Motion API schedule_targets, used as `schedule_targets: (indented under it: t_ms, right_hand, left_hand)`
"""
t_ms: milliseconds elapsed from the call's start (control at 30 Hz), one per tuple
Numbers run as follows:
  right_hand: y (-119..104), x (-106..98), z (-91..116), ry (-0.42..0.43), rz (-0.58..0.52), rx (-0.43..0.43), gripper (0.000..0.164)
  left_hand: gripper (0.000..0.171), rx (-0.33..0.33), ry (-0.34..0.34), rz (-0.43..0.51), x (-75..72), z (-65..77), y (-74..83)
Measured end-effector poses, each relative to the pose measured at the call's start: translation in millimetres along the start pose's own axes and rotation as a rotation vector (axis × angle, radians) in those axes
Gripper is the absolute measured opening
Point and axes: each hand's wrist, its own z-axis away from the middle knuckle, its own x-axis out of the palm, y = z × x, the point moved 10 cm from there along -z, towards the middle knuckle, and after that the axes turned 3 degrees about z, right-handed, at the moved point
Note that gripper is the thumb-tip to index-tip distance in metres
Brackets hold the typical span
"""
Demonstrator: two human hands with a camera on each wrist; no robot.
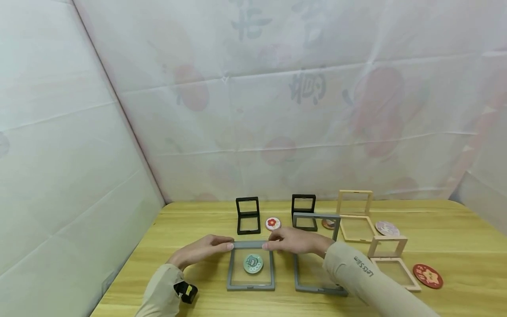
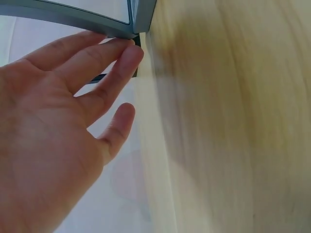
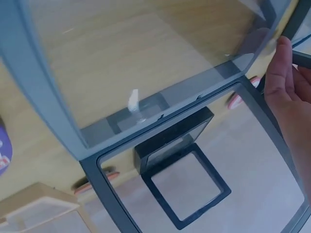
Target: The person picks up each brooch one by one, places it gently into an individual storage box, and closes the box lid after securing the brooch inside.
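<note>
A grey display frame (image 1: 250,287) with clear film lies on the table in the head view, a round green badge (image 1: 253,263) within its outline. At its far left corner my left hand (image 1: 202,250) pinches the far bar, thumb in front and fingers behind. In the left wrist view, its fingers (image 2: 116,73) reach the frame's edge; the thumb is hidden. My right hand (image 1: 295,241) pinches the far right corner likewise, its forearm crossing a second, opened grey frame (image 1: 296,273). How far the held frame's upper panel is tilted I cannot tell.
Two opened black frames (image 1: 248,231) (image 1: 303,197) stand at the back, near a red-flower badge (image 1: 273,223). To the right are two light wooden-coloured frames (image 1: 355,192) (image 1: 387,239), a purple-white badge (image 1: 387,228) and a red badge (image 1: 428,276). Fabric walls (image 1: 253,132) rise behind the table.
</note>
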Motion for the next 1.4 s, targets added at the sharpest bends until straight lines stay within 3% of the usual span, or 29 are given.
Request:
schedule_targets:
  t_ms: [333, 633, 933, 1400]
  right_hand:
    - [-2, -3, 1, 0.029, 0.071, -0.036, 0.061]
    - [0, 1, -1, 0.043, 0.131, -0.018, 0.067]
    - [-6, 5, -4, 0.044, 0.235, -0.018, 0.072]
    - [-18, 15, 2, 0.049, 0.437, -0.118, 0.072]
  left_hand:
    - [0.074, 0.057, -0.039, -0.038, 1.3, -2.9, 3.5]
    - [0.076, 0.026, -0.015, -0.123, 0.6, -2.7, 3.4]
    - [0.078, 0.006, -0.051, -0.197, 1.4, -2.2, 8.7]
    - [0.088, -0.011, -0.021, -0.385, 14.9, 3.4, 19.2]
